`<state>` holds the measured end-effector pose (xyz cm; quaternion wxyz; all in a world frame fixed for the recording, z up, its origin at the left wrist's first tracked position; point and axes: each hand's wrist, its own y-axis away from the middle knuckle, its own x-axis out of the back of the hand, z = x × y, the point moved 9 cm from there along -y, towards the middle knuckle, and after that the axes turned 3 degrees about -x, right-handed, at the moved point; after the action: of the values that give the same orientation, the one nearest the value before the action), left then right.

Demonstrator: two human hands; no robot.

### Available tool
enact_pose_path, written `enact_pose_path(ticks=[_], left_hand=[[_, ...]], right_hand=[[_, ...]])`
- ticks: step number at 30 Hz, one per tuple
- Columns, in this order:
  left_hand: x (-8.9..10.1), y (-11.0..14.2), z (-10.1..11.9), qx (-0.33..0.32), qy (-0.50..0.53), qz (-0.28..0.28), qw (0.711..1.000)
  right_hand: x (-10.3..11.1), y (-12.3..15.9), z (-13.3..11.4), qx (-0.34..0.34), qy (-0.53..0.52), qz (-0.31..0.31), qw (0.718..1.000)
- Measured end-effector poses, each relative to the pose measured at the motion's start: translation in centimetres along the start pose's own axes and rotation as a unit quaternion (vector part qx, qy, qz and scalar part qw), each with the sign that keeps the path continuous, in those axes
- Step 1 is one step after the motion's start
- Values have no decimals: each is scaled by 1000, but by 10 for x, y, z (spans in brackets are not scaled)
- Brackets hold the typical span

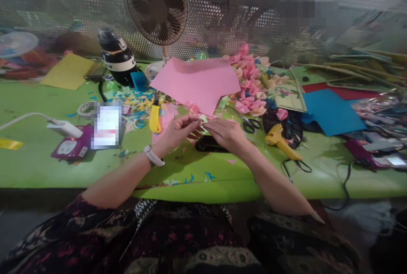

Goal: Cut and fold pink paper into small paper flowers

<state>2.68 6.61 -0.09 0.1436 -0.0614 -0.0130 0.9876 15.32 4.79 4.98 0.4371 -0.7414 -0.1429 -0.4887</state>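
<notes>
The pale green paper point(204, 119) should be light, fairly crisp and easily creased, best taken lightly by its edges. It sits between the fingertips of the left hand point(181, 131) and right hand point(226, 133), above the table point(190, 168). Both hands' fingers appear pinched together on it, though its lower part is hidden.

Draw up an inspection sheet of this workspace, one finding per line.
Surface: green table, paper scraps scattered over it.
Job's things: small pale paper piece; pink sheet behind it.
Clutter: folded paper pieces, scissors, yellow glue gun, black bottle.
Hands: left hand pinches the paper piece; right hand touches it, grip unclear.
Cables: white cable at left; black cable over the front edge, right.
Surroundings: fan before a perforated screen.
</notes>
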Motion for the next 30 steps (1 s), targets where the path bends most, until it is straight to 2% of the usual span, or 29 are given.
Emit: enact_pose_path(ticks=[5,8,12,15,18,21,25,30], left_hand=[[-2,1,-1,7,5,-10,1000],[3,0,2,-5,6,20,1000],[16,-2,8,-33,-6,78,996],[17,-3,7,-33,-24,79,996],[17,-4,6,-36,-35,77,996],[17,-5,5,-42,-33,75,996],[18,-6,9,-71,-83,71,992],[8,-1,18,-120,-166,35,978]], right_hand=[[1,-1,-2,3,-5,7,1000],[5,-2,8,-15,-8,24,1000],[7,2,53,-103,15,24,994],[-2,10,94,-173,39,-16,984],[-7,15,114,-206,40,-27,977],[-4,11,104,-191,18,-11,981],[4,-1,59,-106,-43,15,993],[3,-3,18,-47,-55,-5,997]])
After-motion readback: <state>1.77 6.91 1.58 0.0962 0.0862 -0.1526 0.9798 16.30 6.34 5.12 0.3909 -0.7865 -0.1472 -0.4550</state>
